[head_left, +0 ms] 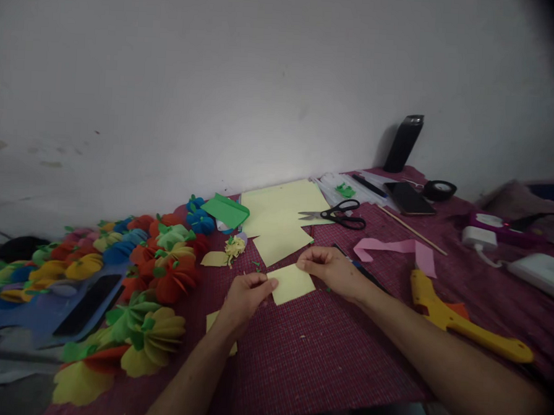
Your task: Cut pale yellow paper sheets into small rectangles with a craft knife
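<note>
Between my two hands a small rectangle of pale yellow paper (293,286) is held just above the checked tablecloth. My left hand (249,293) pinches its left edge between thumb and fingers. At its upper right corner my right hand (327,267) grips with fingertips. Behind it lies a loose yellow paper piece (279,245), partly over a larger stack of yellow sheets (277,201). Black-handled scissors (336,214) rest on the right part of that stack, blades slightly apart. Another yellow scrap (211,320) lies partly hidden under my left forearm.
Many colourful paper pumpkins (175,276) crowd the left side. On the right are a yellow glue gun (466,323), pink paper strip (396,246), wooden stick (412,229), phone (410,198), black tape roll (439,190) and power strip (508,227). A dark bottle (403,143) stands by the wall.
</note>
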The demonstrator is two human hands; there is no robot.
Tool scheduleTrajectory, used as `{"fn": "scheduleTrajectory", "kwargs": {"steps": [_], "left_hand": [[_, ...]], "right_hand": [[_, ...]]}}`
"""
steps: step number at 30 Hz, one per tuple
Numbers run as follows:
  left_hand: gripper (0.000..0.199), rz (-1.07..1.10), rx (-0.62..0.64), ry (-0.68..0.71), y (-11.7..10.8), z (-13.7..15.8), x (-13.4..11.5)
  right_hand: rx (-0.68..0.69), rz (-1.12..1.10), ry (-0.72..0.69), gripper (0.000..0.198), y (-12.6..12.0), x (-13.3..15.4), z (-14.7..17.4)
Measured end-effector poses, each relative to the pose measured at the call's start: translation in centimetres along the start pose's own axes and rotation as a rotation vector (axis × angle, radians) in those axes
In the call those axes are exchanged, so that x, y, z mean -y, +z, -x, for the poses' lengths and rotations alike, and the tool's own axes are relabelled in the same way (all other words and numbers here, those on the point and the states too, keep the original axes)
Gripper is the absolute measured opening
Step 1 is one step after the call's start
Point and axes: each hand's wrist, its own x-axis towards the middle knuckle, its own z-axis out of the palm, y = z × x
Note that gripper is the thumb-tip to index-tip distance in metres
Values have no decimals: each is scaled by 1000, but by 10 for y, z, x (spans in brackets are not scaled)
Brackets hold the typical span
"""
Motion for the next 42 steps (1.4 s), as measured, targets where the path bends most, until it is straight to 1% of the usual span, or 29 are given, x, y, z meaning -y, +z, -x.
{"fn": "scheduleTrajectory", "kwargs": {"steps": [3, 5, 9, 11, 14, 16, 21, 24, 30, 34, 37, 42], "left_hand": [[32, 62, 99, -84, 3, 1, 1], [32, 68, 129, -99, 4, 2, 1], [28, 75, 95, -71, 4, 2, -3], [26, 90, 76, -73, 3, 2, -5], [25, 100, 61, -70, 2, 2, -6], [23, 111, 59, -66, 1, 2, -6], [15, 252, 87, -39, -4, 1, -4], [16, 328, 97, -38, -6, 2, -4], [15, 411, 105, -48, -9, 1, -3], [20, 436, 141, -22, -7, 1, -3], [26, 414, 111, -12, -3, 1, -2], [24, 417, 16, 11, 2, -2, 2]], "right_hand": [[-44, -43, -38, 20, 1, 0, -1], [-57, -69, -37, 22, 1, -1, -2], [-50, -124, 18, 26, 3, -2, -2], [4, -107, 54, 27, 3, -4, -1], [129, -77, 117, 29, 5, -7, 1], [170, -88, 145, 29, 5, -7, 2], [145, -102, 129, 27, 5, -7, 2], [146, -108, 113, 26, 4, -7, 2], [147, -103, 115, 25, 4, -6, 2], [160, -81, 121, 26, 7, -6, 3], [196, -57, 131, 28, 11, -8, 5], [221, -29, 143, 33, 16, -11, 6]]}}
